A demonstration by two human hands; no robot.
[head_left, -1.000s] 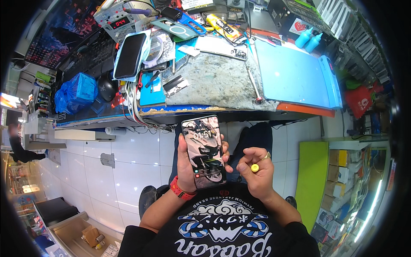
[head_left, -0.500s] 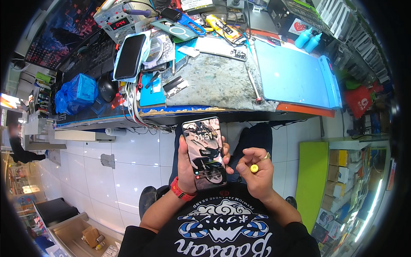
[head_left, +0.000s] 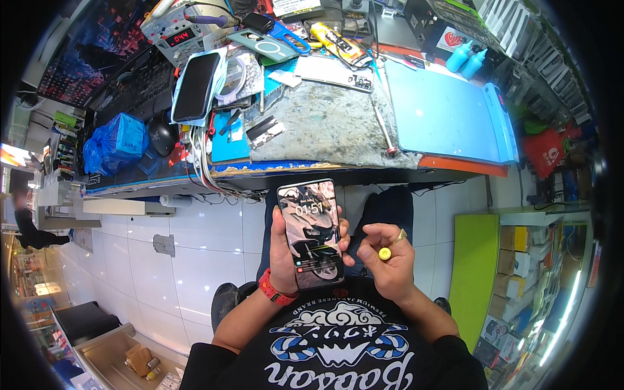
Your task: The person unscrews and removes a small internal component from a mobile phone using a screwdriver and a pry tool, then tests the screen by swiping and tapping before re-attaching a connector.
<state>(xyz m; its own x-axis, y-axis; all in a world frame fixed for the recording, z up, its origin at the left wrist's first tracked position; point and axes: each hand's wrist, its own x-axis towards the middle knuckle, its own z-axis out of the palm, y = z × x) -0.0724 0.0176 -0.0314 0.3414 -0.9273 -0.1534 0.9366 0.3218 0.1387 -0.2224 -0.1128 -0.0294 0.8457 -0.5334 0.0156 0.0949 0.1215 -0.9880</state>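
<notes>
My left hand, with a red band at the wrist, is wrapped round a smartphone, held upright below the bench edge with its lit screen showing a motorcycle picture. Beside it on the right, my right hand has curled fingers closed on a small yellow-ended tool; most of that tool is hidden in the fist. Above both hands are a grey work mat, a thin screwdriver lying on it and a dark phone on pale padding.
The bench holds a blue mat, blue bottles, a power supply, a mouse and a blue bagged box. A green panel stands right. A person in dark clothes is far left.
The phone in my left hand has shifted very slightly downward. My right hand stays closed in almost the same spot.
</notes>
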